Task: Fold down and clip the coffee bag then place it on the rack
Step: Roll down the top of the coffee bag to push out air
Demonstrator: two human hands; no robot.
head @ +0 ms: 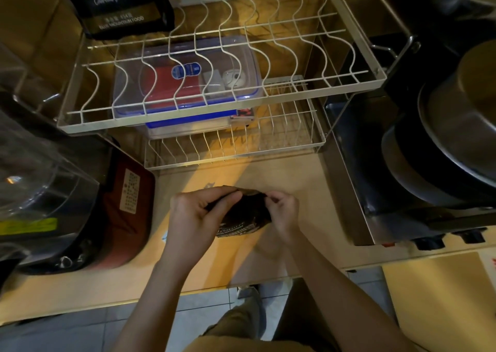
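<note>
1. Gripping the dark coffee bag (243, 214) at its top edge, the left hand (197, 214) and right hand (281, 212) pinch it from both sides, just above the pale wooden counter (290, 179).
2. At 12 o'clock stands a white wire rack (214, 56), a clear blue-rimmed box (188, 80) under its upper tier.
3. A second black bag (118, 5) sits at 11 o'clock on the rack.
4. Stacked metal pots (442, 136) fill 3 o'clock; a red pouch (126, 212) lies at 9 o'clock.
5. Grey floor tiles (80, 330) show at 6 o'clock.
</note>
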